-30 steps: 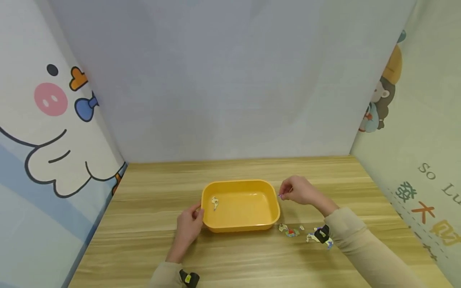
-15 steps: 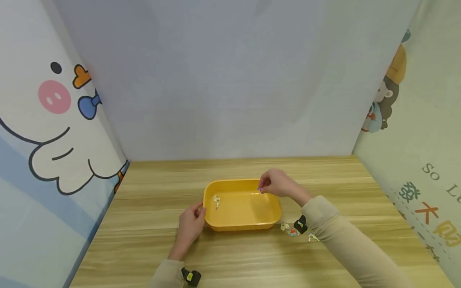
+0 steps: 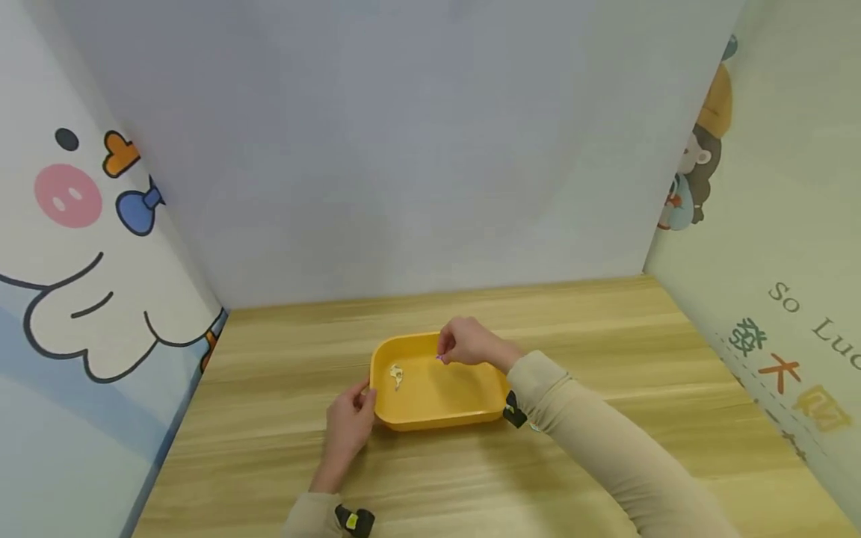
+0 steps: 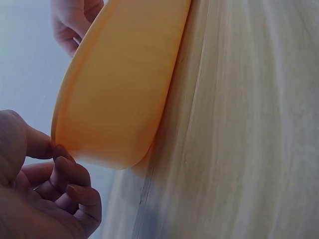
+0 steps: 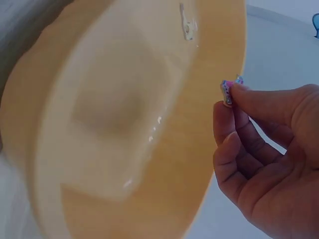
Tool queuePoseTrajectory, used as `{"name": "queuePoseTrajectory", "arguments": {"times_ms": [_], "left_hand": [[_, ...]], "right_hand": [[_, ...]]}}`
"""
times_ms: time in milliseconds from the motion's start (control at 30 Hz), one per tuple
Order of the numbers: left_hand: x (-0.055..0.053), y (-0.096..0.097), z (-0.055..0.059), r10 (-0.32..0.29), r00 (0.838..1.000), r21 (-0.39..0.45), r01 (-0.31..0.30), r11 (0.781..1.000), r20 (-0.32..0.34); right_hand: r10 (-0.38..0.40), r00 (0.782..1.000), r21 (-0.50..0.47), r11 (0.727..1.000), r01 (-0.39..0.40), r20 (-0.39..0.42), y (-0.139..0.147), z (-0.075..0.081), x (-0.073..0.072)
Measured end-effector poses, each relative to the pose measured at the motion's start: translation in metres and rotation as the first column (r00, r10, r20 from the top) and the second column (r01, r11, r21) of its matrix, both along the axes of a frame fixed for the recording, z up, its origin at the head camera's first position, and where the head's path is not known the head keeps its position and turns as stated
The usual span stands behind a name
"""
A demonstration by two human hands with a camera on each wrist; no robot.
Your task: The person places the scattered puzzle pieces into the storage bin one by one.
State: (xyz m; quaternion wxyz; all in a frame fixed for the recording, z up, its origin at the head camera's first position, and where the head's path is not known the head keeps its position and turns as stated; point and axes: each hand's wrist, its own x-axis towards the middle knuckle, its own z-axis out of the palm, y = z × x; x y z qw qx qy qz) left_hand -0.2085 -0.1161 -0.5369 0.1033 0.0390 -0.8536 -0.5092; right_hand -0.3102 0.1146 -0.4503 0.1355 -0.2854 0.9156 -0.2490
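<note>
A yellow plastic basin [image 3: 437,420] stands on the wooden table. My left hand [image 3: 350,424] pinches its left rim between thumb and fingers, as the left wrist view also shows at the basin's end wall [image 4: 114,99]. Over the basin's far side, my right hand [image 3: 468,341] pinches a small pink and purple flat piece [image 5: 229,89] between thumb and forefinger. What the piece depicts is too small to tell. A whitish, irregular flat piece [image 3: 396,376] lies on the basin floor at the left.
Beside the basin's right end, under the right sleeve [image 3: 585,426], a bit of another small piece [image 3: 535,427] shows. The table [image 3: 269,388] meets a grey cloth backdrop [image 3: 403,149] behind, with printed cloth walls on both sides.
My right hand has carried the pink and purple piece leftward, from beside the basin to over it. The right arm now covers most of the loose pieces. My left hand keeps its grip.
</note>
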Motion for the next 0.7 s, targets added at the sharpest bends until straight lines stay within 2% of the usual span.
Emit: {"name": "queuePoseTrajectory", "arguments": {"times_ms": [267, 433, 700], "left_hand": [[0.001, -0.003, 0.002, -0.007, 1.0, 0.004, 0.007, 1.0, 0.0], [0.002, -0.004, 0.003, -0.015, 0.999, 0.006, 0.015, 1.0, -0.031], [0.003, -0.004, 0.005, -0.013, 0.997, 0.016, 0.015, 1.0, -0.078]], "right_hand": [[-0.044, 0.999, 0.058, 0.997, 0.044, -0.014, -0.029, -0.009, -0.001], [-0.078, 0.997, 0.079, 0.994, 0.079, -0.016, -0.042, -0.015, -0.001], [-0.074, 0.997, 0.088, 0.993, 0.077, -0.038, -0.057, -0.024, 0.001]]}}
